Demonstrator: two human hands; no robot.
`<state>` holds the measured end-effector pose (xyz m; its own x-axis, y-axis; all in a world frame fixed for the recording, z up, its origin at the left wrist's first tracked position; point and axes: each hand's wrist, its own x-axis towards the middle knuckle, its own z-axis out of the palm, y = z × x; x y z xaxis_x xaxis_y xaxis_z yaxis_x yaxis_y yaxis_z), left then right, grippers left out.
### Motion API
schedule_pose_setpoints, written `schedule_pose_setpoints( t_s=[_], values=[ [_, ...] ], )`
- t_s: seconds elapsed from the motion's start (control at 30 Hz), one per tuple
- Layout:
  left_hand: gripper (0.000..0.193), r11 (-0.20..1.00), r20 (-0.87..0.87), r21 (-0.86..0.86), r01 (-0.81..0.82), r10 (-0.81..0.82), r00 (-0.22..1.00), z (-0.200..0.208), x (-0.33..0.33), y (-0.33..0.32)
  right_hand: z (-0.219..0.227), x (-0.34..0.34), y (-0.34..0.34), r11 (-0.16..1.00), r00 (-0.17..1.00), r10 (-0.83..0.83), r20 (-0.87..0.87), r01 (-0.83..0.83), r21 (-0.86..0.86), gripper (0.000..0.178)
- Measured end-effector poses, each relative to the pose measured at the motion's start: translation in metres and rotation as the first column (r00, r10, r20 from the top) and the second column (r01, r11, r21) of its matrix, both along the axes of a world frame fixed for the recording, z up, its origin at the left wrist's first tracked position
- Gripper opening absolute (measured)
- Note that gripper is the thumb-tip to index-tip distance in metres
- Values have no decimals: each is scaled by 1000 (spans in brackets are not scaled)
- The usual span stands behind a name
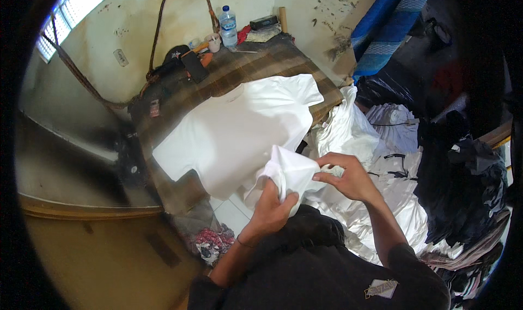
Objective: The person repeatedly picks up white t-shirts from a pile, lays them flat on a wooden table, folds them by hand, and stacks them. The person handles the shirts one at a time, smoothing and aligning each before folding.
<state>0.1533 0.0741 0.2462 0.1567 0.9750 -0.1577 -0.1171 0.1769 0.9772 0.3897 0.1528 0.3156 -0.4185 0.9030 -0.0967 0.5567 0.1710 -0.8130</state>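
A white T-shirt (239, 119) lies spread over the brown cloth-covered table (239, 73), its sleeves toward the lower left and upper right. In front of me, past the table's near edge, a bunched white cloth (286, 171) is held up between both hands. My left hand (272, 209) is closed round its lower side, thumb on top. My right hand (348, 176) pinches its right corner between thumb and fingers. Whether this cloth is the shirt's lower end or a separate garment, I cannot tell.
White garments (381, 201) are heaped at my right, with black clothes (463, 185) beyond. A water bottle (228, 27), a cup (213, 42) and a black phone (194, 66) stand or lie along the table's far side. Patterned cloth (215, 242) sits by the near left corner.
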Motion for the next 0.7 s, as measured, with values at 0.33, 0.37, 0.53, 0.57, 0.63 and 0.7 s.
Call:
schedule_pose_setpoints(
  t_s=[0.33, 0.37, 0.53, 0.57, 0.63, 0.7],
  values=[
    [21, 810, -714, 525, 262, 252, 653, -25, -15, -32, 33, 45, 26, 789, 889, -268, -371, 424, 445, 22],
    [20, 864, -745, 426, 268, 167, 646, -21, -11, -32, 50, 52, 39, 666, 845, -342, -412, 527, 528, 21],
    [34, 320, -212, 947, 25, 563, 799, 19, 57, -21, 100, 61, 87, 131, 405, -212, -889, 914, 384, 23],
    [37, 427, -157, 904, -26, 388, 908, 24, 77, -16, 98, 54, 87, 181, 428, -146, -892, 898, 401, 23],
    [36, 733, 45, 671, -109, 106, 993, 26, 104, -15, 84, 32, 75, 323, 550, -69, -832, 802, 503, 22],
    [32, 938, 220, 332, -99, 25, 975, 17, 118, -19, 65, 3, 55, 480, 685, 7, -728, 637, 603, 22]
  ],
)
